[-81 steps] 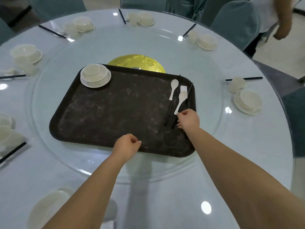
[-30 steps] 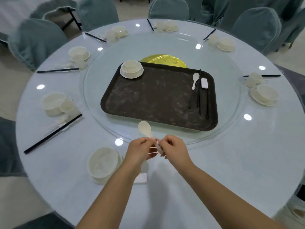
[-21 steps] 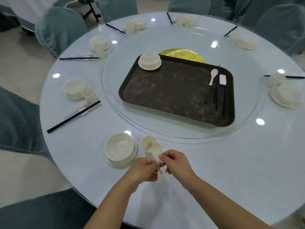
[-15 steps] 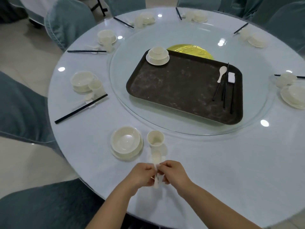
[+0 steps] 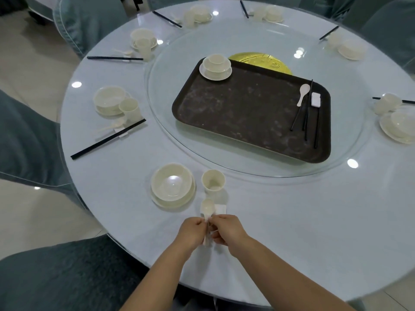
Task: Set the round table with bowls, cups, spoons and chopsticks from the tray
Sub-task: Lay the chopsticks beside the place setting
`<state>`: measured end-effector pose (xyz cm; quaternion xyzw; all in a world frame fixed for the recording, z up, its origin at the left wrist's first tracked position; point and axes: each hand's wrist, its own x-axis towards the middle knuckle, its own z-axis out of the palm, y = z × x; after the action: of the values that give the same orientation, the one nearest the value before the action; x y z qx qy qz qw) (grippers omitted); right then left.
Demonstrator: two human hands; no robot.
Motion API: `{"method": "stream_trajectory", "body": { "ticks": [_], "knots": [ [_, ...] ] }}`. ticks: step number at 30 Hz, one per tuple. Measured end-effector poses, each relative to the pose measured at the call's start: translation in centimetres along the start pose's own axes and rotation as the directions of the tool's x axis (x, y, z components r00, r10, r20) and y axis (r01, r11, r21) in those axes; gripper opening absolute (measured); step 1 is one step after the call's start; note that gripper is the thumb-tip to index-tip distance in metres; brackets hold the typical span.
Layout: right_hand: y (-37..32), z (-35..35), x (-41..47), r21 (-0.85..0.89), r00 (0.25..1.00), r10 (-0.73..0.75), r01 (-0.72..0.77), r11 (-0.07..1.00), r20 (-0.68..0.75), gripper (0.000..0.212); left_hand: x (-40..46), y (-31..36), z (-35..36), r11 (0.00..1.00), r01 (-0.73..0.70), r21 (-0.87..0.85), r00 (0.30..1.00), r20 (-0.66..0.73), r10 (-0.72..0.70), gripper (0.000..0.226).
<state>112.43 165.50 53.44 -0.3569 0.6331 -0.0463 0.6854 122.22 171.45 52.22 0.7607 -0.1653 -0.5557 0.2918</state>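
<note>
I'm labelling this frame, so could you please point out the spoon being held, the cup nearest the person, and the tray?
spoon [image 5: 207,207], head view, on its pale scoop.
cup [image 5: 213,182], head view, on its inner wall.
tray [image 5: 235,113], head view, on its bare dark floor.

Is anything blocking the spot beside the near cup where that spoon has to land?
Only a small white rest lies there, just behind the white spoon that both hands pinch. The cream cup and cream bowl stand apart from it.

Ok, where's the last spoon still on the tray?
Head view: the spoon lies at the tray's right end, beside the white rest and black chopsticks.
</note>
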Motion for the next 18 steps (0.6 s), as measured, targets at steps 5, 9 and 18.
{"method": "stream_trajectory", "body": {
  "ticks": [5,9,18],
  "knots": [
    [0.05,0.11,0.48,0.017,1.000,0.020,-0.020,1.000,0.010,0.014,0.48,0.26,0.25,0.997,0.003,0.073,0.999,-0.039,0.000,0.030],
    [0.23,0.13,0.66,0.020,1.000,0.021,-0.021,1.000,0.009,0.012,0.77,0.30,0.38,0.997,0.019,0.072,0.998,-0.058,-0.015,0.028],
    [0.42,-0.30,0.84,0.033,0.999,0.036,-0.037,0.999,0.010,0.012,0.98,0.41,0.20,0.999,0.040,0.030,0.996,-0.076,-0.038,0.026]
  ]
}}
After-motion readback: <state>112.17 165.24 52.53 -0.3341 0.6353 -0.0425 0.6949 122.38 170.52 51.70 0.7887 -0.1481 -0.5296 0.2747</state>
